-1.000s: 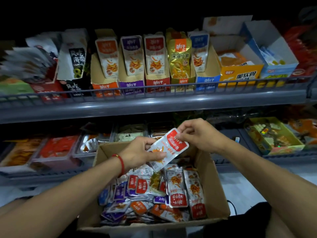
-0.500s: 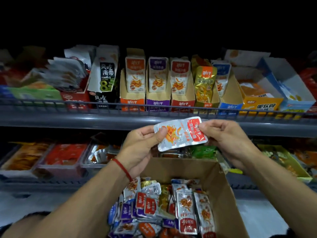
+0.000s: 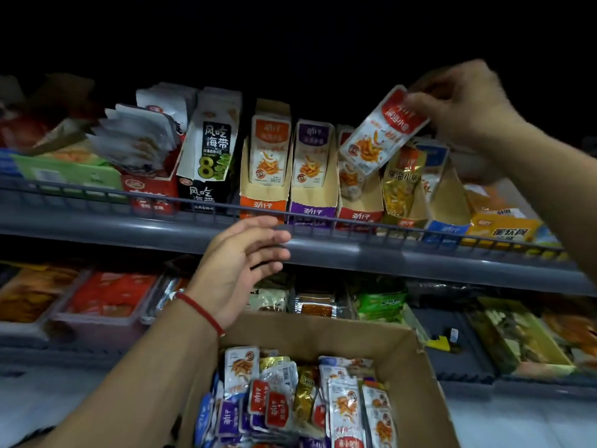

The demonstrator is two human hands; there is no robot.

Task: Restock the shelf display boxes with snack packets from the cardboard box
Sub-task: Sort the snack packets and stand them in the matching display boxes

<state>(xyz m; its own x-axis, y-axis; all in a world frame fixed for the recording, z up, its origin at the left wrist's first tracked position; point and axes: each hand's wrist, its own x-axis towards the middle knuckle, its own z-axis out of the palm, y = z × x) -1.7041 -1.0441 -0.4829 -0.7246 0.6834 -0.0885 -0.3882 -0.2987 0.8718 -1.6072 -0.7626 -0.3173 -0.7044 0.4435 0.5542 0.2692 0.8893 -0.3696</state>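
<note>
Change: the left hand [image 3: 239, 270] has let go of the red packet [image 3: 382, 130]; the right hand [image 3: 465, 105] has carried it up to the shelf [image 3: 323, 250].
Right hand: fingers pinch the packet's red top edge.
Packet: tilted, its lower end over the red display box [image 3: 358, 202].
Left hand: released, fingers straight, in front of the shelf rail, holding nothing.
Cardboard box [image 3: 416, 383]: below, full of mixed packets.

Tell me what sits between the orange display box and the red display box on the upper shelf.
In the head view, the purple display box stands between the orange display box and the red display box.
</note>
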